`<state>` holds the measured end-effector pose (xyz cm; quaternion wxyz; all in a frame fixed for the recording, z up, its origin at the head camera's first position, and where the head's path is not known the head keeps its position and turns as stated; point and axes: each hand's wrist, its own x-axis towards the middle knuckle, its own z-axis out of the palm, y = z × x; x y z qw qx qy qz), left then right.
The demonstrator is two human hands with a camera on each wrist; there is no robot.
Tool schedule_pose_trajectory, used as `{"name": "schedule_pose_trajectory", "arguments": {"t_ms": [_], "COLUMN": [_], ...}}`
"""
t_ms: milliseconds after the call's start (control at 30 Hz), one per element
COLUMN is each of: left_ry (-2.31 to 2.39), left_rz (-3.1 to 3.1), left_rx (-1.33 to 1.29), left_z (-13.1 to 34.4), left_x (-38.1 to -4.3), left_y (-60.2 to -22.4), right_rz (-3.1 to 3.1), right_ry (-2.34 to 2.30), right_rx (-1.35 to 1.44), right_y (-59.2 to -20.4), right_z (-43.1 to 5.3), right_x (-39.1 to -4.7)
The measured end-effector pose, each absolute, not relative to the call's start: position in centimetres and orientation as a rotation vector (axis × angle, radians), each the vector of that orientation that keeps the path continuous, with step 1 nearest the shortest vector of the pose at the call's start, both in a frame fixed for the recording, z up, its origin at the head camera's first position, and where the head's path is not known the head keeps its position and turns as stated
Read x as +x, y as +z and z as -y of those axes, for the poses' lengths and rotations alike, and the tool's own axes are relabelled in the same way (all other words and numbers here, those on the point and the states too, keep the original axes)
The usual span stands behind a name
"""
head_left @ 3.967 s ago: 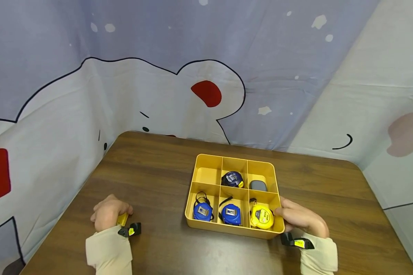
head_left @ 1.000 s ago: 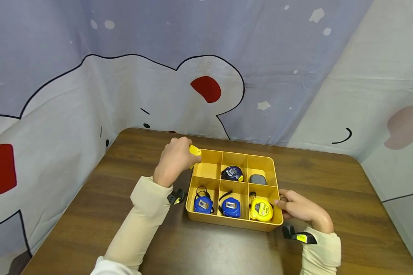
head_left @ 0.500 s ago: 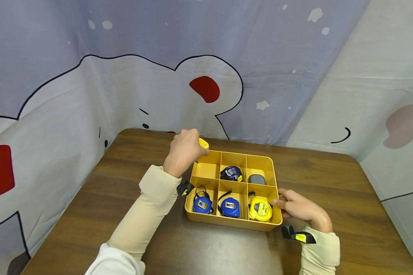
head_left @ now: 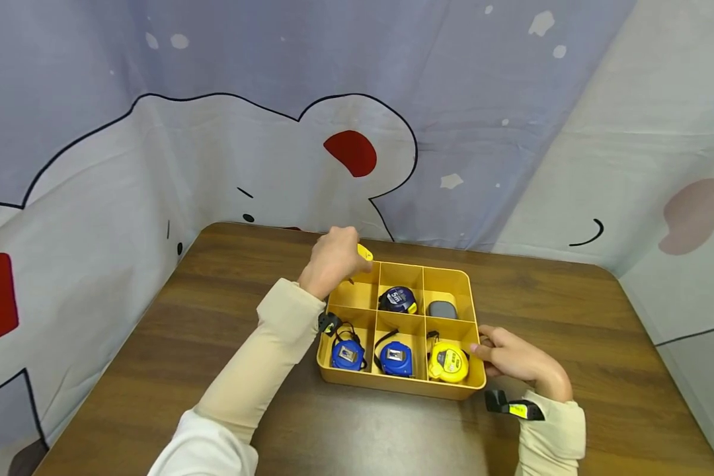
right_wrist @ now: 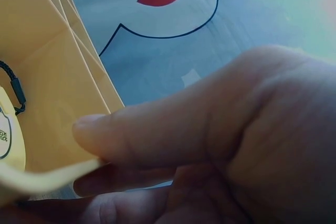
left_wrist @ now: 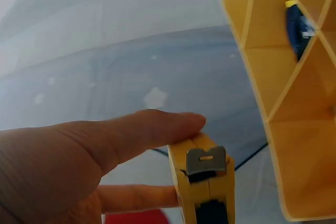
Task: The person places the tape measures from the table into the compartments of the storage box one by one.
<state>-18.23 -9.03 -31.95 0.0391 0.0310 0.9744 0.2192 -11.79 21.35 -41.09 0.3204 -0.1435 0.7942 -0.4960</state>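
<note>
My left hand (head_left: 335, 259) pinches a yellow tape measure (left_wrist: 202, 177) above the back-left compartment of a yellow divided box (head_left: 401, 388). Its metal end hook shows in the left wrist view; in the head view the fingers hide most of it. With thumb over the rim and fingers outside, my right hand (head_left: 520, 359) grips the box's right wall. Front compartments hold a blue tape measure (head_left: 348, 356) at left, a second blue tape measure (head_left: 395, 359) in the middle and a round yellow tape measure (head_left: 449, 362) at right. A dark blue tape measure (head_left: 398, 299) lies back middle.
A small grey tape-measure-sized object (head_left: 443, 309) with rounded corners sits in the back-right compartment. Brown wooden table (head_left: 214, 317) surrounds the box. A patterned cloth (head_left: 262, 158) hangs along the table's back and sides.
My left hand picked up the yellow tape measure from the left part of the table and carried it right, over the box's back-left compartment. My right hand keeps its grip on the box.
</note>
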Motion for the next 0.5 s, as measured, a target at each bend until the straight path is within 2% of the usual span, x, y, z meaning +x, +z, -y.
{"name": "schedule_pose_trajectory", "arguments": {"t_ms": [500], "left_ry": [0.598], "left_rz": [-2.853], "left_rx": [0.291], "left_z": [8.6], "left_x": [-19.4], "left_y": [-35.8], "right_rz": [-2.115], "right_ry": [-1.283], "right_rx": [-0.365], "right_y": [-41.3], "right_z": [-21.5], "right_x": [-11.9]}}
